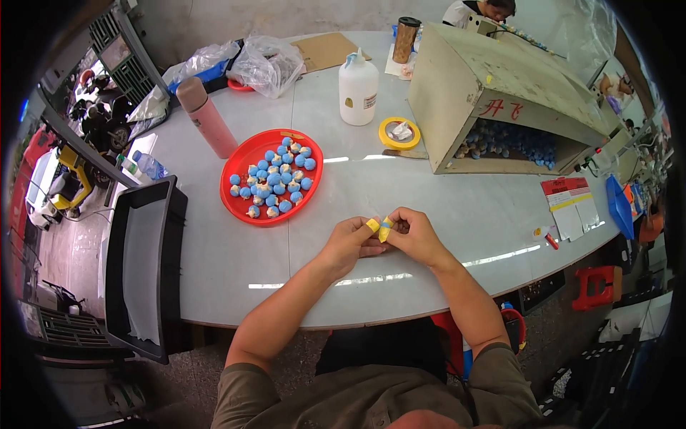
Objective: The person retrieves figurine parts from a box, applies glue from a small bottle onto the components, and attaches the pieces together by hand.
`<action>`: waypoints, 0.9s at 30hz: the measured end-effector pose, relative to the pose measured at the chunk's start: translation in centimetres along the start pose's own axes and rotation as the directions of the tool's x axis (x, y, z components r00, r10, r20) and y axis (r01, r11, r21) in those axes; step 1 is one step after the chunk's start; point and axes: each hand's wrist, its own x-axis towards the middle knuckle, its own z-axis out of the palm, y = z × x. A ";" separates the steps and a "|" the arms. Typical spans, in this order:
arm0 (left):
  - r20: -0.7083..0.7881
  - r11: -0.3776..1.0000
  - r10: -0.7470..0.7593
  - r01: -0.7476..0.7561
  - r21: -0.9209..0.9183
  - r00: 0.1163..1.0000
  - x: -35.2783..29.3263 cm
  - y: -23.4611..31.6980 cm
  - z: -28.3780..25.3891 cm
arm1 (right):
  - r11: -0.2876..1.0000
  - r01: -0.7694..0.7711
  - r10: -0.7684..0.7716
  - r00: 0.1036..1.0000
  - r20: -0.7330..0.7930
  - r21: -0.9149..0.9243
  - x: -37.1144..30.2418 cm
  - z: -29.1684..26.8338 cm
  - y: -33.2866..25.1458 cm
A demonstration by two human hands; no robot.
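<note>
Checking the head view, I see the right hand (416, 237) pinched closed around a small blue piece (386, 225), just right of the left hand (348, 245), whose fingers curl nearly closed, its hold and the piece's long axis too small to tell.

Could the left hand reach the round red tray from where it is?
Probably yes: the red tray lies ahead and to the left of the left hand, and nothing visible stands between them.
</note>
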 end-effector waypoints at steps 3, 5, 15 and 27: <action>-0.051 0.999 -0.011 0.009 -0.048 0.999 0.1 -0.3 -0.3 | 0.997 0.061 -0.061 0.998 -0.005 -0.043 0.0 0.6 0.1; -0.088 0.997 0.006 -0.012 -0.073 0.996 -0.1 -0.3 -0.5 | 0.962 -0.167 0.163 0.986 0.037 0.218 -0.2 0.9 -1.4; -0.176 0.990 0.125 -0.134 -0.040 0.976 0.0 -0.9 -0.8 | 0.980 -0.082 0.056 0.988 -0.147 -0.182 1.3 3.8 1.0; -0.207 0.979 0.180 -0.195 -0.057 0.962 0.3 -1.7 -0.4 | 0.974 0.010 -0.078 0.954 -0.290 -0.228 0.9 5.1 1.5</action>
